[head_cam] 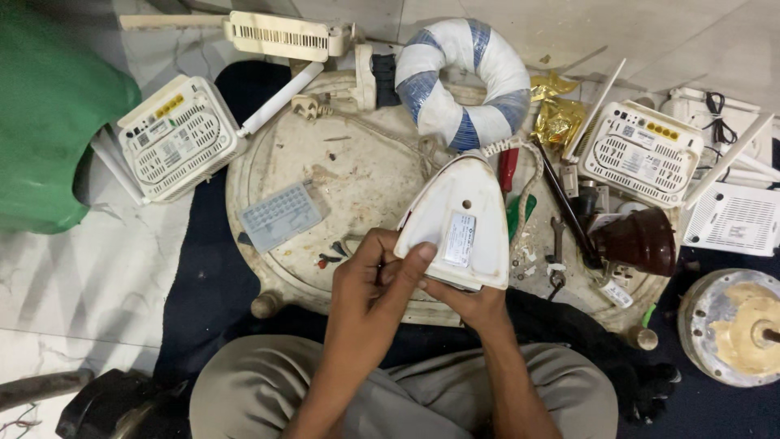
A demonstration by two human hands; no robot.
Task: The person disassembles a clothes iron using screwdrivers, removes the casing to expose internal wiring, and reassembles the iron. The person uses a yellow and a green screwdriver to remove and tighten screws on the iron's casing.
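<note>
I sit cross-legged on the floor and hold a white clothes iron body [459,219] over a round, stained low table [268,162], its flat labelled side facing up and its tip pointing away. My left hand [370,280] grips the iron's near left edge, thumb pressed on top. My right hand [475,307] supports it from underneath at the near end, mostly hidden by the iron. A braided cord [382,130] runs from the iron across the table to a plug [309,106].
On the table lie a pale plastic grid box [280,215], red- and green-handled screwdrivers [509,175], a wrench [556,240] and a brown dome [638,240]. White routers [179,138] [642,150], a blue-and-white ring [463,73], a green object [41,122] and a round metal part [731,325] surround it.
</note>
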